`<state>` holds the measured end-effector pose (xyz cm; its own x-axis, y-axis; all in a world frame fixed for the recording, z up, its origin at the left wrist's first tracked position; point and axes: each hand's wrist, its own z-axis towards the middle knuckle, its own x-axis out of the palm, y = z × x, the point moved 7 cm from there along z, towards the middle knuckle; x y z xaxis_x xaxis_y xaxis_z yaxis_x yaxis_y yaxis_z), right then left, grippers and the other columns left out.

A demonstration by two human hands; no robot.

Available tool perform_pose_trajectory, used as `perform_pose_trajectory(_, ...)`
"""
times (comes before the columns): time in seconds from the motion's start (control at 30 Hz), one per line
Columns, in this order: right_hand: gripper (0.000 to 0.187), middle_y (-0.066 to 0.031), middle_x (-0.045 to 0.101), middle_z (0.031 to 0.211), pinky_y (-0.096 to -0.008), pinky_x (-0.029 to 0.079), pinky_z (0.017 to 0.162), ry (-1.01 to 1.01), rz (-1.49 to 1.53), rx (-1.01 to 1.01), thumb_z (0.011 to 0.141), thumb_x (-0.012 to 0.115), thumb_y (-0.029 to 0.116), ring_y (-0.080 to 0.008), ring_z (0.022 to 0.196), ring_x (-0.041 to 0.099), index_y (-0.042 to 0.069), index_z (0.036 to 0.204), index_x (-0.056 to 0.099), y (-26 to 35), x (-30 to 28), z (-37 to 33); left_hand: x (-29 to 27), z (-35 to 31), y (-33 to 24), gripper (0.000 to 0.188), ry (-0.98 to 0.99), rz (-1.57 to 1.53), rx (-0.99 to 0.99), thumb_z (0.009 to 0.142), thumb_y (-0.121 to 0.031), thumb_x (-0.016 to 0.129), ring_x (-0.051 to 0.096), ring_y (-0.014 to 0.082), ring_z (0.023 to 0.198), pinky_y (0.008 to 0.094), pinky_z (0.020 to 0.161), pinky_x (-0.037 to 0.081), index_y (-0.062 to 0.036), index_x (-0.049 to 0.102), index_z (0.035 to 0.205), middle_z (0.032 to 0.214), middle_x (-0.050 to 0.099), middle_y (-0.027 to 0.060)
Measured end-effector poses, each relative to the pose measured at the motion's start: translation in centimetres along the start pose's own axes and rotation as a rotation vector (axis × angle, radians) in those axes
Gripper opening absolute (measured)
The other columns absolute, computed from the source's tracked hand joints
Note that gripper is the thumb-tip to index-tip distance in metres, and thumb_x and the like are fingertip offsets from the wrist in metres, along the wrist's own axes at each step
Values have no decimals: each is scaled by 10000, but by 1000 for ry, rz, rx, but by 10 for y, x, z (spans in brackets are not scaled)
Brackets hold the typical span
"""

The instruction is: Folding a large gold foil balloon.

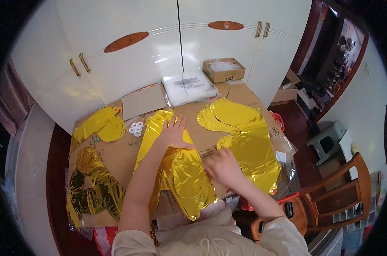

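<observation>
A flat, uninflated gold foil balloon lies folded in front of me, its lower end near the table's front edge. My left hand rests on its upper part, palm down with the fingers spread. Beside the balloon's right edge is my right hand, its fingers curled in; what they pinch, if anything, is hidden. To the right, partly behind that hand, a second flat gold foil balloon is spread out. Another gold foil balloon lies at the far left, above a crumpled shiny gold foil piece.
Cardboard covers the table. Small white rolls sit left of the middle balloon. At the back are a grey-brown board, a stack of clear plastic bags and an open carton. A wooden chair stands right.
</observation>
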<state>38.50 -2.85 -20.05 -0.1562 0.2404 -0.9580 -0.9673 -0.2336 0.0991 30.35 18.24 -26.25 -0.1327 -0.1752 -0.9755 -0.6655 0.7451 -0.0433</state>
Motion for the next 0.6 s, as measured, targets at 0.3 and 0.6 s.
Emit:
perform_pose_trajectory(0.3, 270, -45, 635, 973, -450, 403, 872, 35, 229, 224, 758, 743, 415, -278, 1016, 551, 203, 915, 683, -71, 59, 114, -2, 1, -1, 1448, 42, 17, 5, 518, -899, 619, 30, 348, 1493, 561, 1174, 81, -33, 76, 1544, 1617, 54, 166)
perform_pose_trajectory(0.6, 646, -86, 567, 1119, -489, 348, 897, 267, 110, 331, 609, 810, 571, -303, 1126, 486, 200, 1094, 598, -73, 72, 112, 1, 3, 1, 1484, 44, -11, -5, 478, -874, 668, 25, 348, 1494, 562, 1174, 86, -36, 68, 1544, 1616, 41, 175)
